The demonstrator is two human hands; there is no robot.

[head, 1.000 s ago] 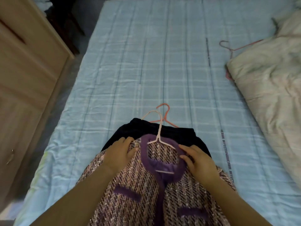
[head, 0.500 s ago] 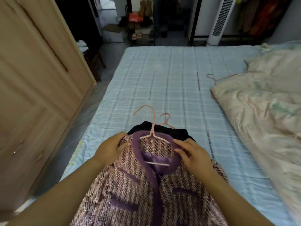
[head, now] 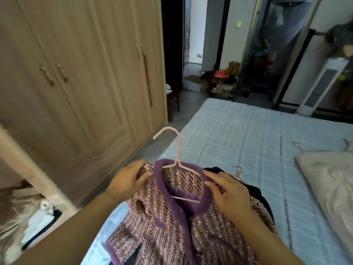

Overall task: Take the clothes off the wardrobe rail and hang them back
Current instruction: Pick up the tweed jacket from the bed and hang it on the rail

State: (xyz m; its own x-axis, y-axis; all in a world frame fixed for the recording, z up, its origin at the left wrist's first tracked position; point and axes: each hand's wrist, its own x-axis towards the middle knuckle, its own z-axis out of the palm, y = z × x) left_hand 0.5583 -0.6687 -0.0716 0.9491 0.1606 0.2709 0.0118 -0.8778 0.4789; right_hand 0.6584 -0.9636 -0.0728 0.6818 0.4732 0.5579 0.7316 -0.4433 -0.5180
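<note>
- At the near edge of the bed [head: 248, 140], I held the tweed jacket [head: 172, 226] on its pink hanger [head: 177, 157], hook up.
- My left hand [head: 128, 178] gripped one shoulder, fingers [head: 136, 165] curled round the fabric.
- My right hand [head: 227, 194] pinched the purple collar.
- A black garment [head: 256, 192] lay beneath.

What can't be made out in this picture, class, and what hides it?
Head view only.
The pink hanger: arms inside the collar of the tweed jacket.
The black garment: mostly under that jacket.
The second hanger: all but its hook, under the black garment.
The jacket's hem: cut by the bottom edge.
</note>
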